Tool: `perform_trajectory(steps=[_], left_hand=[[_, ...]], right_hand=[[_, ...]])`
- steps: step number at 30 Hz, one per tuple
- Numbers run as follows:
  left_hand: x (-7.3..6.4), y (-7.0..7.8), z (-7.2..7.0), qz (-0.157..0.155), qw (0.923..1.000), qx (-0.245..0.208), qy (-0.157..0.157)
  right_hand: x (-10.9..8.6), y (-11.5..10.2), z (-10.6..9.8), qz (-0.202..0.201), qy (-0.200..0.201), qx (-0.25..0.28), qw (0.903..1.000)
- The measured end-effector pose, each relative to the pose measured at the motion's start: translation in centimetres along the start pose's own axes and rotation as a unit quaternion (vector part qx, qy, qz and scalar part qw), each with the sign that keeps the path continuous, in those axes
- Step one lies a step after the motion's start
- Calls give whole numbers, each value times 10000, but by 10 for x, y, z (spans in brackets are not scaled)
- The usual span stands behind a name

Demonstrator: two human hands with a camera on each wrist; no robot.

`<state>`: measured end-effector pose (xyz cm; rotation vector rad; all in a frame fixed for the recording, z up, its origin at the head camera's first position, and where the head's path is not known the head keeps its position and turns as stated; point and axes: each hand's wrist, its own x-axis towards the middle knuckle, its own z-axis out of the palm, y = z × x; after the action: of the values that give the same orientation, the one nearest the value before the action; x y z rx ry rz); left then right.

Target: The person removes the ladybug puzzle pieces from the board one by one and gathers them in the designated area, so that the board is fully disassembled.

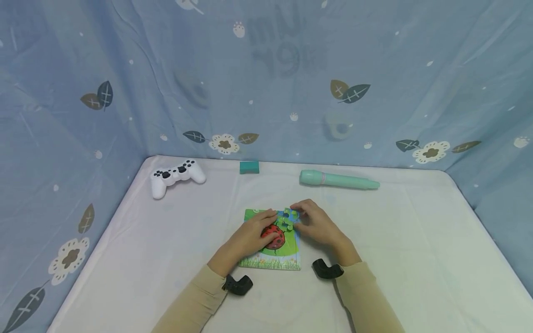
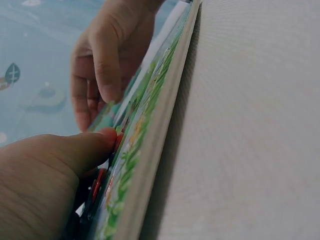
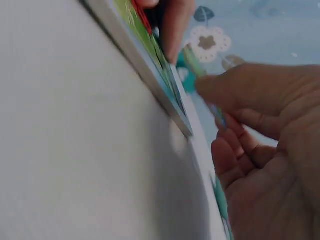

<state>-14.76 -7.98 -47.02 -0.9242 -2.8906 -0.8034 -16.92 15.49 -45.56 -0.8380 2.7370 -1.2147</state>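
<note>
A jigsaw puzzle [image 1: 270, 263] with a red ladybug on green grass lies flat on the white table. My left hand [image 1: 249, 237] rests on its left and middle part, the thumb over the ladybug and the fingers reaching toward the top edge. At the puzzle's upper right corner, my right hand [image 1: 319, 225] pinches a green and blue puzzle piece [image 1: 287, 223] between thumb and fingers. In the right wrist view the puzzle piece [image 3: 195, 62] is tilted up, clear of the puzzle's surface. The left wrist view shows the left thumb [image 2: 95, 147] on the puzzle.
A white game controller [image 1: 176, 175] lies at the back left. Behind the puzzle sits a small teal block [image 1: 249, 167], and a mint green toy microphone [image 1: 339, 179] lies at the back right. Blue patterned cloth [image 1: 266, 92] hangs behind the table.
</note>
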Motion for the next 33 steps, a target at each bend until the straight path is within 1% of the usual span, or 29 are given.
perform_trajectory(steps=[3,5,8,11,14,16,20,27,30,33], left_hand=[[1,1,1,-80,10000,-29,-40],[-2,1,4,-126,9998,-73,-122],[-4,2,7,-88,9997,-124,-177],[-4,3,7,-10,9999,-112,-127],[-3,4,5,5,10000,-84,-29],[-2,3,2,-3,10000,-94,28],[-3,1,0,-26,9999,-130,95],[-2,-1,1,56,9999,-60,110],[-1,-1,2,71,9999,-58,91],[-1,-1,2,27,10000,-57,55]], right_hand=[[-2,3,-9,30,87,-7,10000],[-8,6,-14,104,116,15,9999],[-19,13,-26,201,156,-47,9997],[-30,23,-44,222,195,-242,9993],[-41,35,-63,241,272,-496,9981],[-48,42,-76,333,309,-619,9971],[-65,56,-98,607,316,-791,9945],[-97,72,-127,1326,233,-794,9877],[-109,79,-136,1500,255,-877,9845],[-118,85,-142,1558,253,-861,9837]])
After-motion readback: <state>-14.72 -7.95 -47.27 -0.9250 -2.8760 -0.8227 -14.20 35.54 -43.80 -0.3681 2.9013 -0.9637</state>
